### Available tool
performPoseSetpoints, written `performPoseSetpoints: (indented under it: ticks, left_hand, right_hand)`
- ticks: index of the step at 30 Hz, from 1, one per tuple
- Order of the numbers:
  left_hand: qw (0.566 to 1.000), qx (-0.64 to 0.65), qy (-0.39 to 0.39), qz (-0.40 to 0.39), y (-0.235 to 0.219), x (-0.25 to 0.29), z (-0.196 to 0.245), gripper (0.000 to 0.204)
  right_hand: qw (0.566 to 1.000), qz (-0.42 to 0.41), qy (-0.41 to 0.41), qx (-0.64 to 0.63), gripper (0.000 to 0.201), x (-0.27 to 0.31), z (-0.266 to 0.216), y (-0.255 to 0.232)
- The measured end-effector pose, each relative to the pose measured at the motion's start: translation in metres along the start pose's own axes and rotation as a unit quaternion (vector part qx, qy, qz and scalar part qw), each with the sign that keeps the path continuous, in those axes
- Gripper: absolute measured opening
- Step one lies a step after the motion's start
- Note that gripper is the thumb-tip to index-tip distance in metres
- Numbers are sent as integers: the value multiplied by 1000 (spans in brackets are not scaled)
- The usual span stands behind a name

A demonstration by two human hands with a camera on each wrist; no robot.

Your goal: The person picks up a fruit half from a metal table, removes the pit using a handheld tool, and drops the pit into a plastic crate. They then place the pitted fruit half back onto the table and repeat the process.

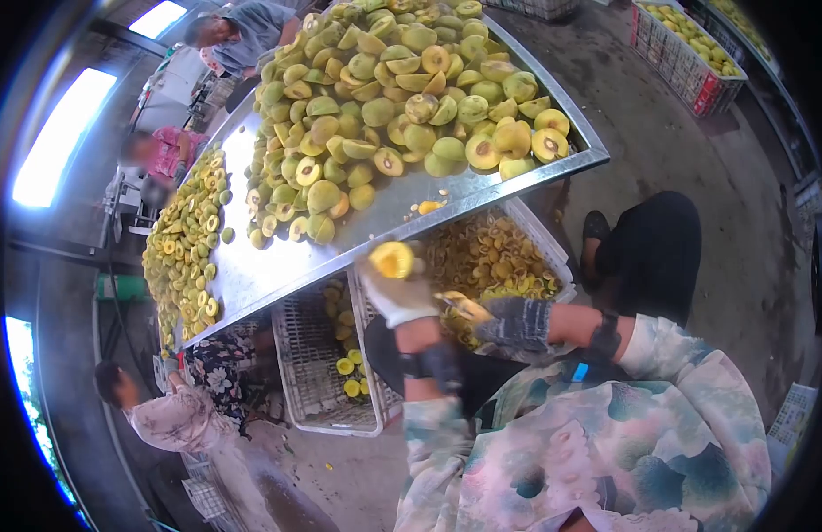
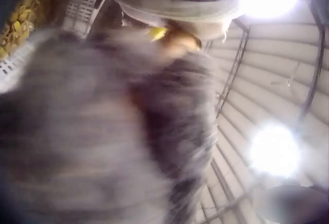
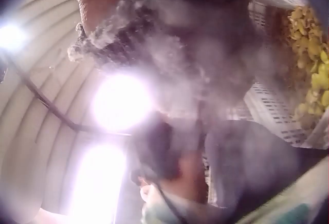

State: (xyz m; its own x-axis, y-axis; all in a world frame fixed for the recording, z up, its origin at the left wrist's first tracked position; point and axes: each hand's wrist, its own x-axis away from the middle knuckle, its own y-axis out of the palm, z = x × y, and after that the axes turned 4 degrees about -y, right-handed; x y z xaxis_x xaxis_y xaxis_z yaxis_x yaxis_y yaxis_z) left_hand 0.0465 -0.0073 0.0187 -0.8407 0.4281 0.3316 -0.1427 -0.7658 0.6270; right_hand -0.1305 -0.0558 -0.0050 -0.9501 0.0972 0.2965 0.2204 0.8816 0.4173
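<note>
In the head view, a halved fruit (image 1: 391, 260) with a yellow cut face is held at the fingers of my left hand (image 1: 397, 293), which wears a pale glove and is blurred. Beside it, my right hand (image 1: 514, 322), in a grey knitted glove, grips a slim yellowish thing (image 1: 464, 307) that I cannot identify. The two hands are apart, below the table edge. The left wrist view shows a blurred glove (image 2: 103, 126) and a small yellow piece (image 2: 158, 33). A grey glove (image 3: 190, 44) fills the top of the right wrist view, its fingertips unclear.
A metal table (image 1: 384, 226) bears a large heap of halved fruit (image 1: 375, 111). Under its edge stand a crate of peelings (image 1: 553, 239) and a white crate (image 1: 327, 417) with fruit pieces. Other people work along the far side. Another full crate (image 1: 685, 66) stands on the floor.
</note>
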Motion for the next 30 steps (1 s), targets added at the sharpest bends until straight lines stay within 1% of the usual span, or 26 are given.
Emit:
performPoseSetpoints:
  ticks: [2,3,4,5,6,7,8,9,10,11,12,13,14,15,16,17,18,19,20,21,22,24,25,26,28,30]
  left_hand:
    - [995,-60,45,-71,-13,-6,20,44]
    - [991,-103,50,-71,-13,3,28,45]
    - [990,-110,54,-65,-21,6,34,45]
    - [990,-110,45,-74,-29,8,38,45]
    - [990,-107,34,-88,-36,9,41,46]
    - [989,-126,30,-70,-45,10,48,48]
    - [984,-152,47,-77,-57,7,55,49]
    - [985,-157,71,-30,-67,5,61,49]
    - [981,-172,75,-54,-85,0,72,50]
    - [975,-195,103,3,-87,3,82,49]
    - [963,-216,150,54,-94,-2,89,43]
    - [924,-335,165,86,-97,3,104,33]
    - [877,-427,210,68,-152,-37,115,31]
    - [722,-661,169,110,-208,-77,132,39]
    - [558,-791,177,176,-164,-44,138,48]
    - [549,-788,215,176,-159,-49,144,49]
    - [539,-784,252,175,-158,-58,155,50]
    - [574,-741,317,146,-141,-70,161,53]
    - [557,-758,302,155,-129,-74,167,56]
    - [541,-764,323,137,-103,-76,169,58]
    - [525,-769,344,118,-82,-83,170,60]
    - [538,-756,368,63,-47,-103,170,64]
    - [543,-752,370,42,-32,-115,168,66]
    - [550,-745,376,19,-18,-126,166,68]
    - [520,-755,399,3,10,-143,159,69]
    - [514,-763,392,-20,30,-165,149,70]
  right_hand:
    - [981,34,6,189,29,0,21,-19]
    - [981,26,7,191,29,0,17,-26]
    - [988,65,73,116,32,-1,11,-31]
    - [984,105,139,39,35,0,11,-34]
    - [984,105,137,34,35,-6,38,-47]
    - [954,56,81,285,34,-21,79,-69]
    - [853,7,21,522,33,-31,97,-83]
    - [848,13,18,530,33,-26,83,-79]
    - [907,61,87,408,32,-15,58,-68]
    - [944,108,151,273,31,-8,44,-62]
    - [942,114,144,281,31,-7,46,-64]
    - [947,108,142,266,30,-7,52,-69]
    - [953,101,142,249,30,-8,53,-74]
    - [946,107,194,237,33,-1,21,-67]
    - [946,110,189,238,33,0,15,-71]
    - [937,116,115,308,31,0,11,-77]
    - [918,121,41,374,30,0,6,-81]
    - [913,120,64,385,31,5,-29,-76]
    - [911,123,64,389,31,6,-43,-79]
    - [934,170,-10,315,32,6,-53,-82]
    - [944,214,-86,237,34,5,-67,-85]
    - [918,219,-108,312,33,4,-114,-91]
    - [947,227,-68,217,31,-1,-132,-97]
    - [923,254,-130,260,28,-15,-135,-116]
    - [915,291,-188,209,27,-23,-174,-121]
    - [901,334,-151,233,26,-45,-205,-145]
